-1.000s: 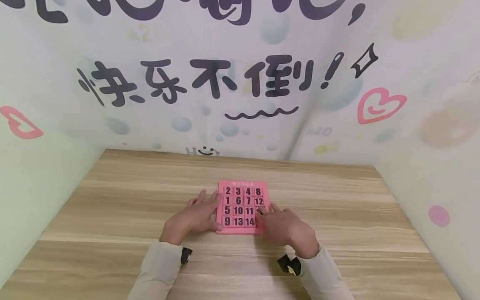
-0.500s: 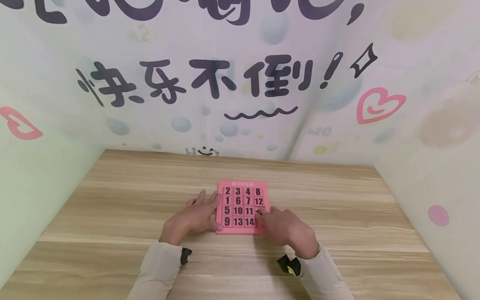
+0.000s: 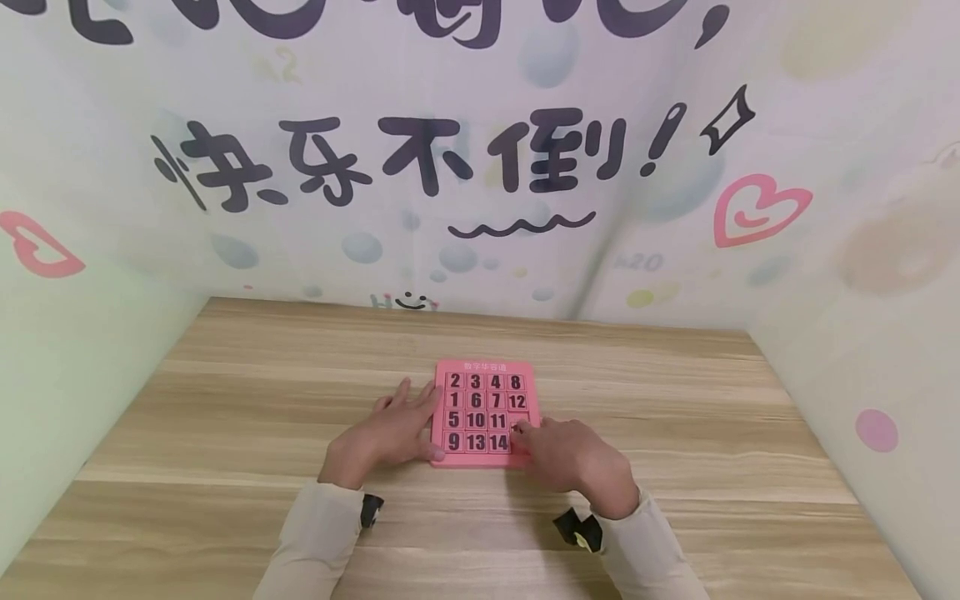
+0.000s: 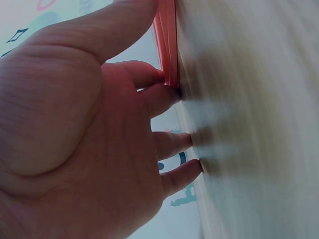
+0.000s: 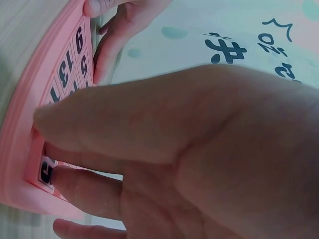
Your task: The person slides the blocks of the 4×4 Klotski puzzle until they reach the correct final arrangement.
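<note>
- Backdrop: white wall (image 3: 480,83), bubble prints, big black Chinese lettering (image 3: 431,154), pink heart (image 3: 761,212) to the right.
- Counter (image 3: 480,533): light wood grain, runs up to the foot of the wall.
- Pale sleeves (image 3: 311,533) on both arms, a small black piece (image 3: 371,511) at each cuff.
- Number puzzle (image 3: 472,461): pink frame, flat on the counter, near its middle, between the hands. White characters along the far rim.
- Left hand (image 3: 390,429): not clenched; fingers spread and loosely extended, against the puzzle's left side, thumb at the near left corner. Outer fingertips down on the counter.
- Right hand (image 3: 573,454): over the puzzle's right side, fingers reaching out rather than curled, fingertips on a tile (image 5: 44,178) in the right column; thumb tip at the near rows. Tile's number partly covered.
- Readable numbers, far row first: 2 3 4 8; 1 6 7 12; 5 10 11; 9 13 14.
</note>
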A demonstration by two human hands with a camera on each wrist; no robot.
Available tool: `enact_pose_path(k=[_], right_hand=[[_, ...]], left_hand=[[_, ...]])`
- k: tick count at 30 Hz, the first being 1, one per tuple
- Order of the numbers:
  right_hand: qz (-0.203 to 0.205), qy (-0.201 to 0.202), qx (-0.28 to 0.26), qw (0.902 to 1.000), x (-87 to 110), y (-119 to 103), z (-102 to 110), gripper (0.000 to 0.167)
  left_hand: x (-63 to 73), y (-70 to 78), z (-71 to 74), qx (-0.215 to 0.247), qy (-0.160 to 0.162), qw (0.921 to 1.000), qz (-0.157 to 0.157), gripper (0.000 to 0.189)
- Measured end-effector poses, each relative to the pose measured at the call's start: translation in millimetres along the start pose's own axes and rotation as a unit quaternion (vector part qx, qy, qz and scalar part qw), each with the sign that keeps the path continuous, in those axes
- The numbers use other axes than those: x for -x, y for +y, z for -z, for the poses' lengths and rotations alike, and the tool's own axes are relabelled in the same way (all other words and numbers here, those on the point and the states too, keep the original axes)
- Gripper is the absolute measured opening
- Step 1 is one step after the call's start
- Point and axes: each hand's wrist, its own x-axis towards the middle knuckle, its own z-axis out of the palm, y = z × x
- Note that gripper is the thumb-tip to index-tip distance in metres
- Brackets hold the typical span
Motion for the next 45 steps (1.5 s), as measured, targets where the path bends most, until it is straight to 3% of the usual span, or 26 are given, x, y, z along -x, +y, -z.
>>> enact_pose_path(k=[8,22,45], right_hand=[[-0.008,0.0,-0.02,0.9998,0.0,-1.6,0.0,0.031],[0.015,0.008,0.007,0.9998,2.7,-2.3,2.2,0.031],[0.03,0.008,-0.002,0.9995,5.2,-1.4,3.2,0.008]], left_hand=[[-0.2,0.1,0.0,0.0,0.001,1.0,0.001,0.094],[0.0,0.1,0.6,0.002,0.0,1.0,0.005,0.094],[-0.1,-0.4,-0.9,0.002,0.004,1.0,0.002,0.094]])
